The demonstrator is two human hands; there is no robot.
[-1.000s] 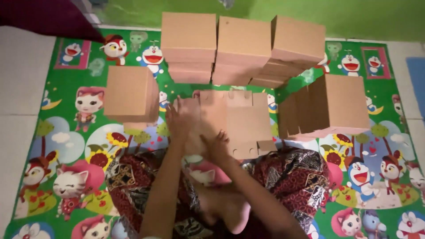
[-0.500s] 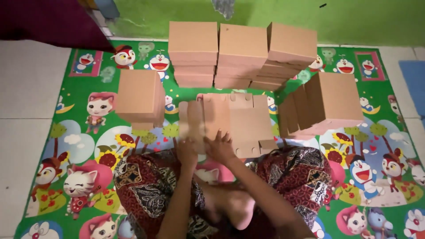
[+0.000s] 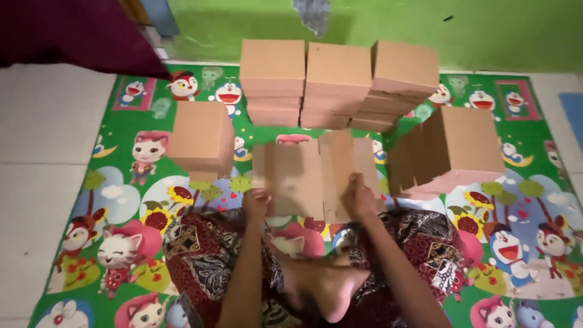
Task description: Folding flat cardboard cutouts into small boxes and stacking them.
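Observation:
A flat, unfolded brown cardboard box blank point(image 3: 303, 176) lies on the cartoon-printed play mat point(image 3: 115, 194) just beyond my crossed legs. My left hand point(image 3: 256, 203) grips its near left corner. My right hand point(image 3: 359, 197) holds its near right edge, fingers on top of the card. The blank's flaps stick out at the far side.
Three stacks of folded brown boxes point(image 3: 337, 82) stand at the back by the green wall. A single box point(image 3: 200, 138) sits at the left, a leaning row of boxes point(image 3: 452, 152) at the right. Grey floor tiles point(image 3: 42, 158) border the mat's left side.
My hands have moved apart, from the middle of the blank to its near corners. The blank now lies flatter and more spread out.

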